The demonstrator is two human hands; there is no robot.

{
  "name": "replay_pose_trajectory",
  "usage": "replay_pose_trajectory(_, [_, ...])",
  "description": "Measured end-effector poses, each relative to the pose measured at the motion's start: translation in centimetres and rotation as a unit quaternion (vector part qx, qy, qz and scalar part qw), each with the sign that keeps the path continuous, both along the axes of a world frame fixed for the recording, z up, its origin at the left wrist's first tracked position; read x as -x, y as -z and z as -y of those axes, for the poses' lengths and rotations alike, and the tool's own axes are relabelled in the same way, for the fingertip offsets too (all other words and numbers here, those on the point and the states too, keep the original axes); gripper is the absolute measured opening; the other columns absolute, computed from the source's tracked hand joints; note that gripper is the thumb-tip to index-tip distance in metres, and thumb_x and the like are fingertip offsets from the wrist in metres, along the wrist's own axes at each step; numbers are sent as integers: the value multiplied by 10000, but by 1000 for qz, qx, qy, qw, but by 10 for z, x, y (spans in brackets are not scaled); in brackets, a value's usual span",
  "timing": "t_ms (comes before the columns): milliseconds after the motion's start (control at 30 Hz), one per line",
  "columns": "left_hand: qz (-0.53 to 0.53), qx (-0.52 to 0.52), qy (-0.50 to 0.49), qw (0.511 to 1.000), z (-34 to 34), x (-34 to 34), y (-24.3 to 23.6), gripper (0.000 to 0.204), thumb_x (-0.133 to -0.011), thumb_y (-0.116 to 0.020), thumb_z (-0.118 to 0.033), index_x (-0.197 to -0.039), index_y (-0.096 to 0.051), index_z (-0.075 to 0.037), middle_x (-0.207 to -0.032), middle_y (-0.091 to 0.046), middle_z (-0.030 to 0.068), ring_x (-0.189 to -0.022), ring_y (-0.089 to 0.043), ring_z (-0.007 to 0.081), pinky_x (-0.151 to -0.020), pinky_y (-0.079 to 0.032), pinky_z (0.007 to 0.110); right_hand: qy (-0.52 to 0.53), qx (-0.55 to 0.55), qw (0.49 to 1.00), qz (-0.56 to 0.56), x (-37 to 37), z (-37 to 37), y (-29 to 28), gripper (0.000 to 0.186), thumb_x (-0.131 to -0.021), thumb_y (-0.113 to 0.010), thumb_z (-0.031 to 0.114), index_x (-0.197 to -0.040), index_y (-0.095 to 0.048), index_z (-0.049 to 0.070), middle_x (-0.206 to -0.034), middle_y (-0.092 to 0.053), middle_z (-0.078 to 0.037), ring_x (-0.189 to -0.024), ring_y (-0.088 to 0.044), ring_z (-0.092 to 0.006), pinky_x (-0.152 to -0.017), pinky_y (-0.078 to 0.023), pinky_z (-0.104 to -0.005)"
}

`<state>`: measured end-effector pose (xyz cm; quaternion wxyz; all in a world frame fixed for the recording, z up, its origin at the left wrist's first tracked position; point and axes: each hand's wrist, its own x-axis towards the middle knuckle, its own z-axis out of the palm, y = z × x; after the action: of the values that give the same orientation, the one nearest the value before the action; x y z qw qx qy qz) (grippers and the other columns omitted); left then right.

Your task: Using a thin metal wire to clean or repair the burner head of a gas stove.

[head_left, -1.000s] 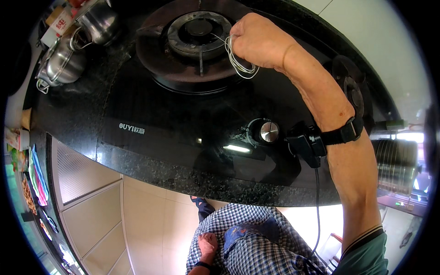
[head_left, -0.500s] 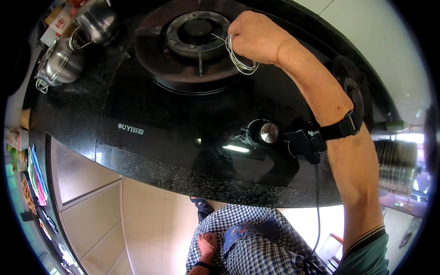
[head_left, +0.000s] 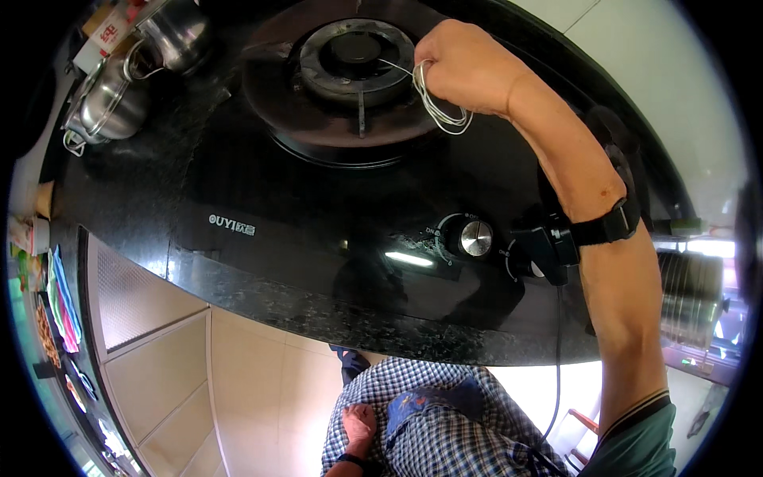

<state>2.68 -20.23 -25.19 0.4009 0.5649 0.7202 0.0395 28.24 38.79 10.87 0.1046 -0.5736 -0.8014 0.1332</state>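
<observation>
So the biggest thing here is the dark stone counter [head_left: 278,318], which runs all around the burner [head_left: 356,49], so I'll place everything off that. The stove [head_left: 302,199] is shiny black glass and spreads out below the burner. Way down to the burner's lower left there's a pale cabinet [head_left: 151,381] with a textured panel, and well below the burner you get a checked apron [head_left: 453,445] with a blue patch on it. Two shiny metal pots, one nearer [head_left: 115,110] and one farther back [head_left: 176,36], sit well to the burner's left. The right hand [head_left: 465,67] is just right of the burner, fingers closed in a pinch around a thin pale wire. The left hand [head_left: 359,423] is far below the burner, in front of the apron, fingers curled into a fist — can't tell if there's anything inside it. A black box [head_left: 548,246] is strapped to the right forearm, below and right of the burner, and a round silver knob [head_left: 476,238] sits to that same side. Smallest is the wire [head_left: 434,108] — its loops hang beside the burner's right edge, and one end pokes left toward the burner's middle. Can't tell if that tip touches.
</observation>
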Motion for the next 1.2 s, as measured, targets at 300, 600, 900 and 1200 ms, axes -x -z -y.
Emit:
replay_pose_trajectory(300, [-5,-21,-7,1000,5,-1,3,205,-847,-586,-157,-705,-692,-53,-808,-690,130,-825,-631,304,-885,-447,472,0,14,1000,-3,-1,-4,1,203,-714,-506,32,-780,-687,-31,-695,-622,-232,-658,-618,-331,-640,-488,-414])
replay_pose_trajectory(600, [-6,-45,9,999,3,-1,4,191,-834,-591,-144,-689,-683,-61,-789,-688,108,-812,-625,290,-853,-443,461,9,9,1000,-4,1,-3,-1,237,-705,-504,12,-812,-710,-35,-679,-638,-207,-643,-632,-295,-639,-505,-387])
replay_pose_trajectory(900, [11,-11,-2,1000,-4,-1,-2,195,-836,-592,-147,-694,-690,-54,-795,-691,117,-817,-628,291,-877,-441,449,33,-65,996,-45,5,2,10,174,-734,-560,35,-811,-706,-20,-710,-664,-199,-696,-664,-303,-689,-524,-382])
replay_pose_trajectory(1200, [0,-2,-8,1000,0,-2,0,204,-855,-583,-151,-729,-704,-46,-841,-702,118,-879,-631,293,-912,-435,458,55,-161,984,-46,11,12,19,131,-746,-561,47,-766,-684,5,-691,-649,-183,-678,-641,-340,-692,-521,-394])
